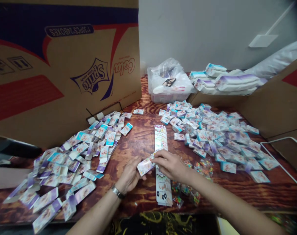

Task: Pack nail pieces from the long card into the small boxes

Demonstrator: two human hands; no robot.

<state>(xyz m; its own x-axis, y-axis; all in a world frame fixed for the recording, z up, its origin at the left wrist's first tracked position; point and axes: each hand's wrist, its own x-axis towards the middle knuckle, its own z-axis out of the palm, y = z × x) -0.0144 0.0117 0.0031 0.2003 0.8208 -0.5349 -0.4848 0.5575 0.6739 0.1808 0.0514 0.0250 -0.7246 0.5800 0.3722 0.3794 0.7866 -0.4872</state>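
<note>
Mid-counter (138, 138), small box (144, 167) is just above the counter, beside the leaflet stack (163, 192). Left hand (130, 174): grip holding the box, thumb side up, box tilted. Right hand (171, 164): fingers bunched at the box's right end, over the stack; can't tell if that grip holds anything. Bead packets (204, 167) lie right of the stack, partly behind the right forearm. Box heaps both sides: left heap (104, 153), right heap (209, 133).
</note>
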